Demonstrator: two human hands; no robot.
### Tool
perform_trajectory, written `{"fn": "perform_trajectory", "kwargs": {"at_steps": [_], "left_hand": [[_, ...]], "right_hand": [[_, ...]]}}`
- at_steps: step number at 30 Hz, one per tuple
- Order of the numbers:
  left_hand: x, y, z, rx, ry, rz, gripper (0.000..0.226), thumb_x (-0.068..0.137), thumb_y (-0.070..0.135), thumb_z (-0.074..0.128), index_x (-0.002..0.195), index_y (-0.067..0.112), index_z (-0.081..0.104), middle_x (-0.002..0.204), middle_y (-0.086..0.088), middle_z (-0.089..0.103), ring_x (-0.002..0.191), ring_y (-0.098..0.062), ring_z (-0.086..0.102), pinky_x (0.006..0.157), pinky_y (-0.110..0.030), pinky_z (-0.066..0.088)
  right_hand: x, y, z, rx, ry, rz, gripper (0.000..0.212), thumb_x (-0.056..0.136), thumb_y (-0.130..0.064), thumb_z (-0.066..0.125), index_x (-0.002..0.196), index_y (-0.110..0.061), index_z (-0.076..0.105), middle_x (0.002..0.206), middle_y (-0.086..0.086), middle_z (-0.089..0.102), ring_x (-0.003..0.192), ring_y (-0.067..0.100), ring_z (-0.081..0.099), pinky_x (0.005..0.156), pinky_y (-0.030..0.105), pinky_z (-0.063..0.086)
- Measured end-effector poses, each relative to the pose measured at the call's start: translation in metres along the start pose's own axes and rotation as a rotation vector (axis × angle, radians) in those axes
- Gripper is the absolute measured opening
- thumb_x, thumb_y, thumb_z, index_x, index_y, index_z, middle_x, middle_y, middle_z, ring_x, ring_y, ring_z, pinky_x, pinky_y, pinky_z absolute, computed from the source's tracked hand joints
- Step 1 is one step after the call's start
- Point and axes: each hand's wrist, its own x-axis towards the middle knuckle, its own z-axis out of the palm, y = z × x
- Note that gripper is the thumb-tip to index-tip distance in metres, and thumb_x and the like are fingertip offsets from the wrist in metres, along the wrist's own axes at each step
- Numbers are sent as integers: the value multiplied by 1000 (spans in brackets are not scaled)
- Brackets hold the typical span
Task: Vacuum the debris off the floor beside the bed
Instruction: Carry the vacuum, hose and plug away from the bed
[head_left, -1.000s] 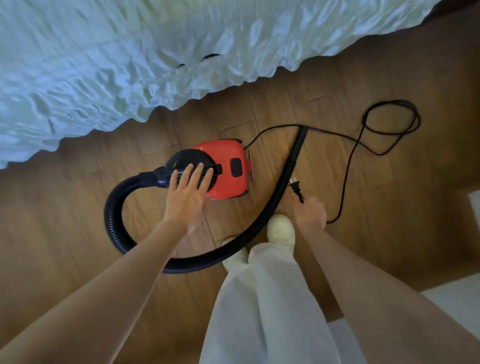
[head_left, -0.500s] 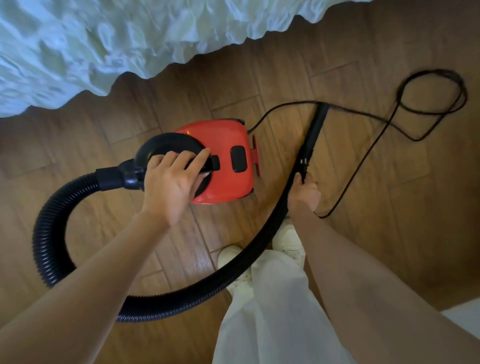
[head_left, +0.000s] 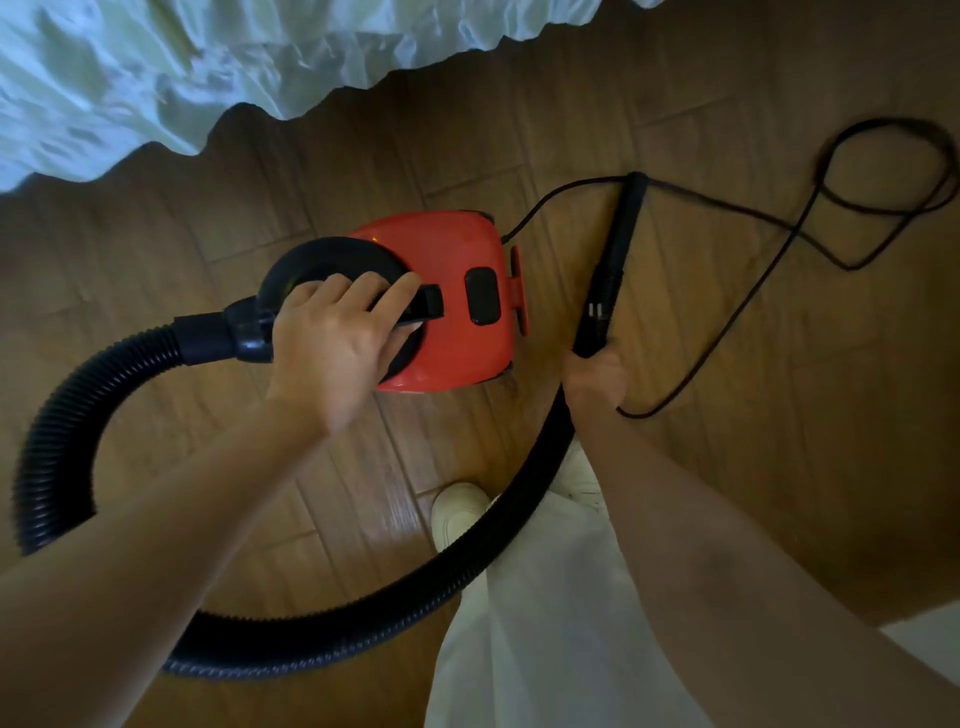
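A red canister vacuum (head_left: 457, 249) sits on the wooden floor (head_left: 675, 78) beside the bed (head_left: 156, 62). My left hand (head_left: 337, 343) grips its black carry handle (head_left: 423, 307). A ribbed black hose (head_left: 52, 452) loops from the vacuum's left side round in front of my feet to a black nozzle tube (head_left: 623, 228) lying right of the vacuum. My right hand (head_left: 595, 379) is curled round the power plug (head_left: 595, 310) at the lower end of that tube. Whether its fingers also wrap the tube, I cannot tell. The black cord (head_left: 878, 123) lies looped to the right.
Rumpled white bedding hangs down to the floor along the top left. My white shoe (head_left: 457, 509) and pale trousers (head_left: 545, 623) stand inside the hose loop. A white surface (head_left: 930, 649) shows at the bottom right corner.
My left hand went from hovering open over the vacuum to gripping its handle. My right hand, holding the plug, moved onto the nozzle tube. The view dropped closer to the vacuum.
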Motion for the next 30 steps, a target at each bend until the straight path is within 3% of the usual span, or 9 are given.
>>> {"fn": "perform_trajectory", "kwargs": {"at_steps": [6,10,13,17,21,26,30], "left_hand": [[5,3,-14,-29,-130,-24,34,93,32,53,115,9,64,78,-11,64,57,-30,58,49,-33,42],[11,10,-32,-89,-309,-122,29,79,20,75,101,4,66,62,-11,59,46,-31,57,41,-21,27],[4,22,-53,-117,-425,-298,26,82,18,70,100,1,63,66,-15,62,53,-35,60,45,-23,22],[-11,47,-96,-181,-555,-637,22,89,25,56,102,7,58,81,-16,65,72,-38,62,52,-32,33],[-28,53,-171,-219,-527,-879,24,82,26,62,102,14,64,89,-17,67,84,-40,63,63,-35,40],[-58,65,-296,-261,-469,-913,12,81,25,64,91,19,68,79,-13,68,75,-38,63,62,-37,48],[-67,69,-399,-207,-436,-985,9,84,29,60,80,22,64,65,-3,59,62,-30,52,53,-29,36]], "right_hand": [[-45,-14,-64,196,-38,-229,44,84,-28,68,122,-13,52,105,5,65,86,20,63,71,38,56],[-70,-19,-111,256,-135,-298,38,71,-44,64,95,-15,60,78,-4,62,68,15,60,63,39,56],[-97,-19,-147,264,-200,-352,22,74,-42,66,82,-24,55,71,-10,57,63,10,55,59,31,46],[-143,-27,-205,257,-314,-449,21,82,-35,71,93,-21,61,80,-7,63,73,9,61,63,25,48],[-196,-47,-265,324,-522,-529,15,83,-24,74,84,-24,58,76,-13,60,70,-2,59,64,13,46],[-270,-95,-343,344,-539,-641,18,81,-23,75,80,-21,57,75,-7,60,71,7,60,68,26,51],[-336,-138,-405,333,-568,-710,17,82,-24,73,82,-16,59,75,-4,60,70,10,59,69,29,51]]}}
